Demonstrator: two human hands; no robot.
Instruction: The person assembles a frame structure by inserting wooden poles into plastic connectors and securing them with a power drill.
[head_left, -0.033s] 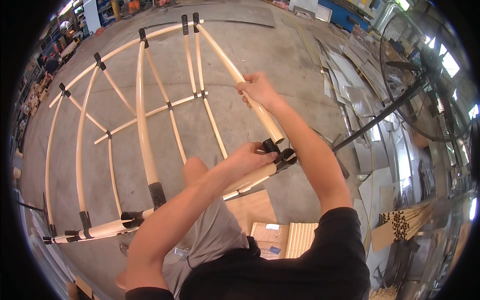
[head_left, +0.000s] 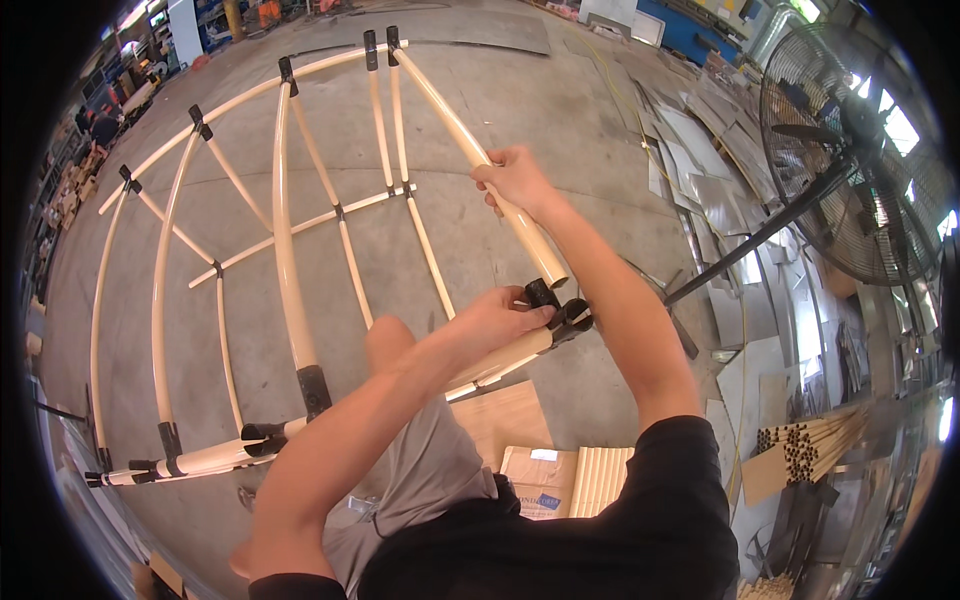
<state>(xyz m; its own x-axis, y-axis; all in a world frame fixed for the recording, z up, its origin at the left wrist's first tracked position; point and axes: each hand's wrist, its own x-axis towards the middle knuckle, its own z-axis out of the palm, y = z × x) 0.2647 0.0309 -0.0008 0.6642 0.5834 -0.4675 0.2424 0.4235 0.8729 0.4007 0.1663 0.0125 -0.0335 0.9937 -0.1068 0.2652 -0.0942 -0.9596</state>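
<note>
My right hand is wrapped round a cream pipe, whose far end meets a black joint on the frame. The pipe's near end is loose, hanging just above a black pipe joint. My left hand closes its fingers round that joint, at the right end of the near cream rail. Next to it sits another black joint with an open round end. Further left, several cream crosspipes span between the near and far rails.
A large black fan stands at the right, its pole slanting toward my right forearm. Metal sheets lie along the floor there. Bundled cream pipes rest at the lower right. Near my legs are a cardboard box and a brown board.
</note>
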